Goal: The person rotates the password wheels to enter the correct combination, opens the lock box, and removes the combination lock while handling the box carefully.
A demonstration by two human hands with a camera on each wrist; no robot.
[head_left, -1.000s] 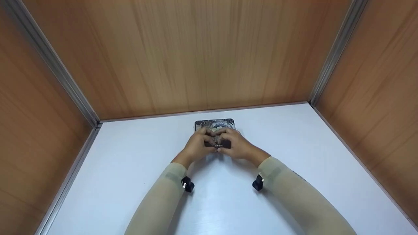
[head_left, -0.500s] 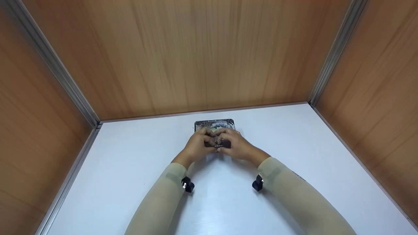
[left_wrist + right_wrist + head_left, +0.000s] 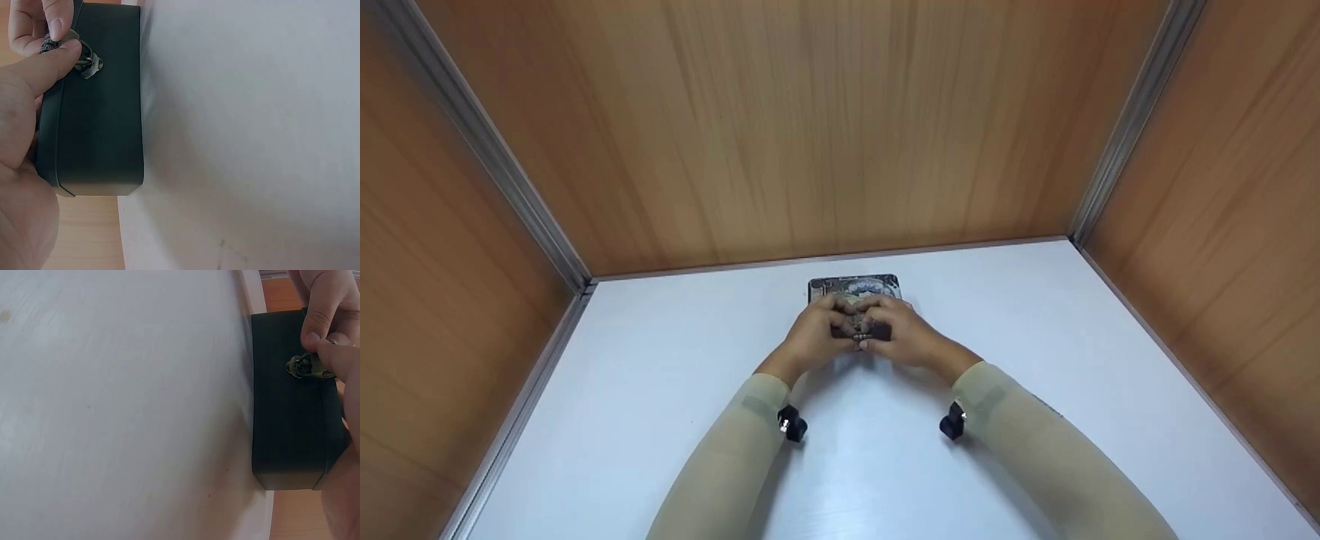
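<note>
Wood-grain panels wall in your white table on 3 sides, with metal strips running down the 2 back corners. Starting at the left, your left forearm in its beige sleeve carries a small black wrist camera. Your left hand wraps the left end of a small dark box that sits on the table near the back wall, its patterned lid showing just beyond your knuckles. In the left wrist view your thumb presses on the small metal clasp at the box's front, where lid meets body; the other fingers are curled round the box, mostly hidden.

At the centre, both thumbs meet on that clasp. To the right, your right hand grips the box's right end in the same way. In the right wrist view your thumb and a fingertip pinch the clasp from above. The lid lies flat on the box body. Your right sleeve carries the 2nd wrist camera.
</note>
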